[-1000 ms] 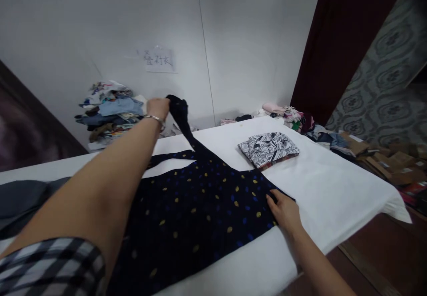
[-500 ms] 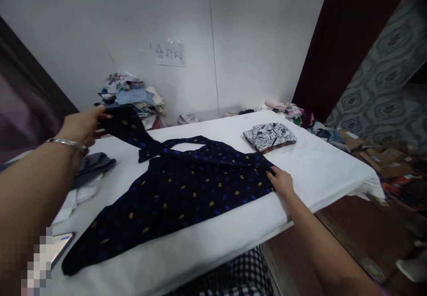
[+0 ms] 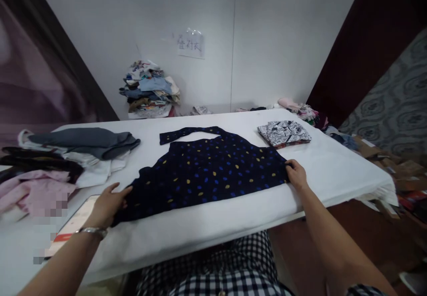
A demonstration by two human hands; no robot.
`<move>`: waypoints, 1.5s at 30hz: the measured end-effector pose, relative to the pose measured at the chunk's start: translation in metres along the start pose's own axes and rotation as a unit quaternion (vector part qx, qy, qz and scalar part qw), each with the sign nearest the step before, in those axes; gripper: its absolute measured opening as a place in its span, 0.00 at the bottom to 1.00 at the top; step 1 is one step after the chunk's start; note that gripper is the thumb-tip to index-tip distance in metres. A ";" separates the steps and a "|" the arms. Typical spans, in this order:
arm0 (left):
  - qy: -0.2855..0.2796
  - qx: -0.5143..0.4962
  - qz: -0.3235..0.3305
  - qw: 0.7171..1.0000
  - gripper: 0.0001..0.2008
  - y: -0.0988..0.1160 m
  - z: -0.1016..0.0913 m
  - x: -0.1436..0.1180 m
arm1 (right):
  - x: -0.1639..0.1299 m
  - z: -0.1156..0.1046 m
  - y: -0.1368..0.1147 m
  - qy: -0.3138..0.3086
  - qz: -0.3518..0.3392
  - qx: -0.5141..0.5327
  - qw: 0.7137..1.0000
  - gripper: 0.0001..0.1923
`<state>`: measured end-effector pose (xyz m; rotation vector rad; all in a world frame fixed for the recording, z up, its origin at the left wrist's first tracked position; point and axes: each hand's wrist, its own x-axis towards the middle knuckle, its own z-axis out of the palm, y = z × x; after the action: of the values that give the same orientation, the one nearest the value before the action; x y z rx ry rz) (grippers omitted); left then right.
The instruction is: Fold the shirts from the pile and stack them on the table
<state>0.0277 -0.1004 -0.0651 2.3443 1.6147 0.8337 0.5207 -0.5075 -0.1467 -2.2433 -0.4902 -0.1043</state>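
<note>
White cloth covers the table (image 3: pixel 233 216) where a dark dotted garment (image 3: pixel 207 176) now lies spread flat, its strap no longer lifted as it was a second ago, so the laying-out looks finished. The left hand (image 3: pixel 108 202) grips the garment's near left corner and the right hand (image 3: pixel 295 175) pinches its right edge. Farther back sit a folded patterned shirt (image 3: pixel 283 133) and a clothes pile (image 3: pixel 150 89).
</note>
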 end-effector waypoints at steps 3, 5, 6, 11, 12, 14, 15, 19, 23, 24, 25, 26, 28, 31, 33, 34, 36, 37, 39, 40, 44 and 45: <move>-0.041 0.014 -0.081 0.996 0.15 -0.013 -0.004 -0.022 | 0.003 0.001 0.004 0.009 0.007 0.007 1.000 0.15; -0.022 0.022 -0.005 1.000 0.15 -0.002 -0.006 -0.033 | 0.004 0.002 0.006 0.014 0.007 0.011 1.000 0.14; -0.024 0.010 0.063 0.998 0.15 0.007 -0.005 -0.039 | 0.005 0.002 0.007 0.016 0.007 0.012 1.000 0.14; -0.177 -0.014 0.340 0.923 0.15 0.058 0.025 -0.066 | 0.007 0.001 0.011 0.017 0.003 0.009 1.000 0.15; -0.197 0.002 0.353 0.915 0.15 0.065 0.031 -0.067 | 0.007 0.001 0.011 0.014 0.001 0.008 1.000 0.16; -0.213 0.030 0.348 0.912 0.14 0.072 0.039 -0.064 | 0.007 0.000 0.010 0.002 -0.010 -0.001 1.000 0.19; -0.214 0.042 0.341 0.914 0.14 0.073 0.040 -0.061 | 0.006 0.000 0.009 -0.009 -0.023 -0.010 1.000 0.21; -0.205 0.092 0.319 0.921 0.18 0.070 0.037 -0.050 | 0.001 0.000 0.000 -0.034 -0.154 -0.063 0.985 0.28; -0.187 0.128 0.306 0.925 0.18 0.066 0.031 -0.043 | -0.008 0.000 -0.012 0.001 -0.286 -0.151 0.946 0.28; -0.180 0.132 0.302 0.927 0.17 0.066 0.028 -0.040 | -0.010 0.000 -0.014 0.009 -0.306 -0.169 0.937 0.26; -0.170 0.134 0.296 0.930 0.17 0.067 0.024 -0.035 | -0.011 0.000 -0.015 0.014 -0.321 -0.183 0.929 0.23; -0.155 0.133 0.288 0.936 0.17 0.068 0.019 -0.031 | -0.011 -0.001 -0.016 0.015 -0.331 -0.192 0.924 0.20; -0.105 0.120 0.276 0.948 0.17 0.069 0.008 -0.022 | -0.011 -0.002 -0.015 0.019 -0.331 -0.199 0.922 0.18; -0.047 0.092 0.293 0.950 0.17 0.061 -0.002 -0.019 | -0.012 -0.004 -0.009 0.031 -0.310 -0.191 0.931 0.18; -0.074 0.087 0.320 0.941 0.17 0.048 0.000 -0.027 | -0.015 -0.007 -0.004 0.027 -0.308 -0.190 0.932 0.19; -0.102 0.088 0.331 0.934 0.17 0.040 0.002 -0.032 | -0.017 -0.009 -0.001 0.021 -0.310 -0.193 0.931 0.19; -0.153 0.092 0.336 0.925 0.17 0.024 0.008 -0.040 | -0.023 -0.012 0.003 0.010 -0.315 -0.209 0.926 0.19; -0.163 0.093 0.330 0.925 0.17 0.017 0.009 -0.043 | -0.027 -0.014 0.005 0.007 -0.316 -0.220 0.923 0.19; -0.148 0.088 0.308 0.936 0.17 0.007 0.009 -0.042 | -0.033 -0.016 0.006 0.011 -0.316 -0.240 0.918 0.19; -0.126 0.084 0.296 0.943 0.17 0.003 0.006 -0.040 | -0.035 -0.017 0.006 0.014 -0.316 -0.248 0.916 0.19; -0.066 0.071 0.303 0.948 0.15 -0.005 -0.002 -0.035 | -0.038 -0.017 0.008 0.007 -0.323 -0.277 0.905 0.19; -0.076 0.071 0.318 0.943 0.15 -0.008 -0.002 -0.036 | -0.038 -0.017 0.010 0.002 -0.328 -0.282 0.901 0.19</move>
<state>0.0111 -0.1299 -0.0799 2.9996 0.8744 0.6162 0.4910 -0.5378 -0.1511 -2.5188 -1.3435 -0.6726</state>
